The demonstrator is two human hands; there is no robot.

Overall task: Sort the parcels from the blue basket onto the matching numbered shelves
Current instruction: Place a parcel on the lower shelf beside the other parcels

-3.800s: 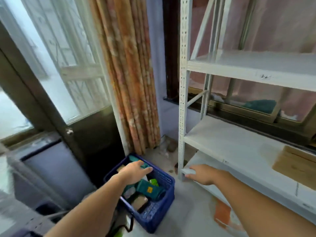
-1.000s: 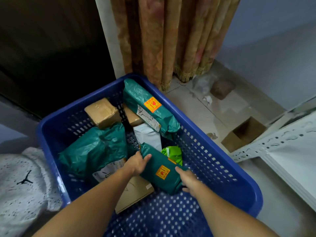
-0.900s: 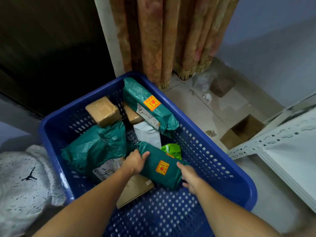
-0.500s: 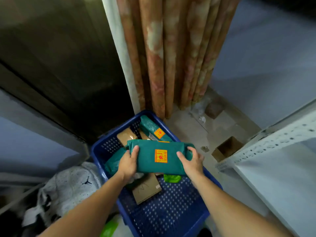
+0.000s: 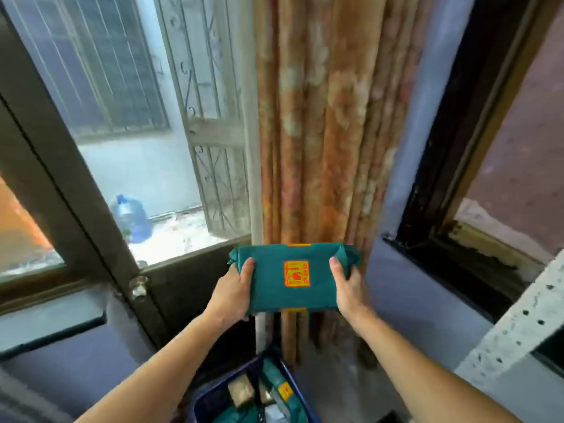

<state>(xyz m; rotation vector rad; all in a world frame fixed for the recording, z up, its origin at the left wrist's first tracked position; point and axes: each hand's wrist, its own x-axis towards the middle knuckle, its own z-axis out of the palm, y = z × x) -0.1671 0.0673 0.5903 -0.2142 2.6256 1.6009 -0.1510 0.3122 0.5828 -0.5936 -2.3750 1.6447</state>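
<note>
I hold a teal-green parcel (image 5: pixel 271 288) with an orange-and-yellow sticker flat in front of me at chest height, well above the floor. My left hand (image 5: pixel 233 293) grips its left end and my right hand (image 5: pixel 348 290) grips its right end. Far below, at the bottom edge of the view, is the blue basket (image 5: pixel 213 395); inside it lie a brown box (image 5: pixel 241 390) and another green parcel (image 5: pixel 282 389). A perforated white shelf upright (image 5: pixel 515 319) shows at the right edge. No shelf number is visible.
A patterned orange curtain (image 5: pixel 314 123) hangs straight ahead. To the left is a dark-framed glass door (image 5: pixel 76 190) with a grille outside. A dark window frame (image 5: pixel 451 166) and sill are on the right.
Both hands have lifted the green parcel out of the basket and up high. The view has tilted up from the basket to the curtain and door.
</note>
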